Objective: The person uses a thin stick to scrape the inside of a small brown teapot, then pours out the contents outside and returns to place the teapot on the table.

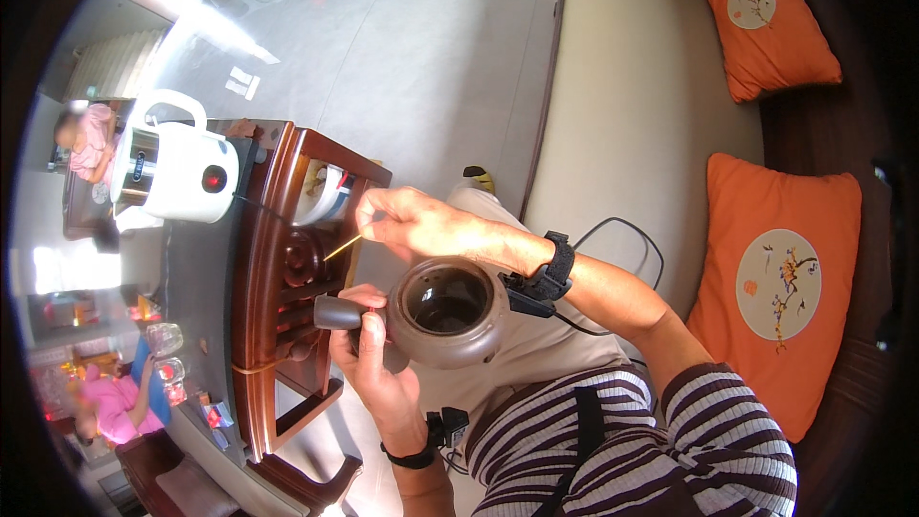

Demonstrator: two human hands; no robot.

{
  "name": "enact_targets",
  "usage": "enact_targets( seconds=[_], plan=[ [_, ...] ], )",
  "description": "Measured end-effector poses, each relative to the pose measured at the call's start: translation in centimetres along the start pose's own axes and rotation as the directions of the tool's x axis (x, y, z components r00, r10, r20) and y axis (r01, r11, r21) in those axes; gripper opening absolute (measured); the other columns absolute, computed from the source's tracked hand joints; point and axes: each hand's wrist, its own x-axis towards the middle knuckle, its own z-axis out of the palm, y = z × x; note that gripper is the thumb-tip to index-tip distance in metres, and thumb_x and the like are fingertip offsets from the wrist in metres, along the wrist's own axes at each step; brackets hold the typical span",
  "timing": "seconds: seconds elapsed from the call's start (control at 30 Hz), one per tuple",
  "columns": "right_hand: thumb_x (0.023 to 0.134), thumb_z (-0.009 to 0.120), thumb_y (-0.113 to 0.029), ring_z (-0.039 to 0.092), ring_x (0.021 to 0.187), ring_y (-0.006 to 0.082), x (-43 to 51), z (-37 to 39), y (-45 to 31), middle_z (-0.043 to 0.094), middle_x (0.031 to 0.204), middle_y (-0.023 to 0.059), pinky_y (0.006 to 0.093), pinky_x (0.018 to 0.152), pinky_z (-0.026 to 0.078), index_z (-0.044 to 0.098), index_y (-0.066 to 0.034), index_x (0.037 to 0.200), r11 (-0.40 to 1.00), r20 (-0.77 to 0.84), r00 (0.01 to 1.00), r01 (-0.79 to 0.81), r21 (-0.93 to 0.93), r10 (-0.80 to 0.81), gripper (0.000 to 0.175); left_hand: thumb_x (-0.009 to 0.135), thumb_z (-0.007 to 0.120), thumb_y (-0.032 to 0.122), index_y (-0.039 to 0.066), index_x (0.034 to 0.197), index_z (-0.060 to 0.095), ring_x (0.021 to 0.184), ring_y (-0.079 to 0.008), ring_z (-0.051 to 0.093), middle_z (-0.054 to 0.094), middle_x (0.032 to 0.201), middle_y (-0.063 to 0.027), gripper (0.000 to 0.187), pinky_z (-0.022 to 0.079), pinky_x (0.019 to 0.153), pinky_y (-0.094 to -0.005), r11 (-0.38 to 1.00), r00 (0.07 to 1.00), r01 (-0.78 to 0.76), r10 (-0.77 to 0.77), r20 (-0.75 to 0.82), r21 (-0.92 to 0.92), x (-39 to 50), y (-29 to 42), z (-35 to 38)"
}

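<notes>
My left hand grips the stubby side handle of a brown clay teapot, its thumb and fingers around the handle. The pot has no lid on, and its round mouth faces up towards me. Its interior looks dark and shiny; whether liquid is inside, I cannot tell. Between the thumb and fingertips of my right hand is a thin pale stick, like a toothpick, pointing down-left. That hand is above the pot in the picture, and the stick is apart from it.
A white electric kettle with a red light stands on the dark tea table. Several glass cups sit farther along. Orange cushions lie on the beige seat. Two people in pink are beyond the table. A black cable runs by my right arm.
</notes>
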Motion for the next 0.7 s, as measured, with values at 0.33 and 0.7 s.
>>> enact_targets(
  seconds=[0.33, 0.7],
  plan=[
    [0.094, 0.051, -0.018, 0.045, 0.059, 0.0064, -0.5, -0.3, -0.4, 0.046, 0.065, -0.0024, 0.0245, 0.051, 0.037, 0.051, -0.007, 0.089, 0.989, -0.008, 0.989, -0.145, 0.021, 0.145, 0.012, 0.088, 0.058, 0.011, 0.002, 0.091, 0.058, 0.073, -0.0053, 0.04, 0.051, 0.09, 0.0002, 0.01, 0.029, 0.065, -0.0195, 0.995, 0.999, 0.053, -0.054, -0.008, -0.089, 0.6, -0.3, 0.0],
    [0.093, 0.055, -0.012, 0.053, 0.073, 0.0065, -3.0, -2.6, -2.2, 0.056, 0.085, -0.0016, 0.0225, 0.059, 0.045, 0.058, -0.0073, 0.095, 0.995, -0.371, 0.929, -0.044, -0.084, 0.01, 0.006, 0.087, 0.061, 0.011, 0.0, 0.09, 0.057, 0.082, -0.0101, 0.047, 0.052, 0.089, -0.0033, 0.012, 0.036, 0.075, -0.0227, 0.983, 0.996, 0.076, -0.069, 0.049, -0.164, 1.1, -0.4, -0.4]
  ],
)
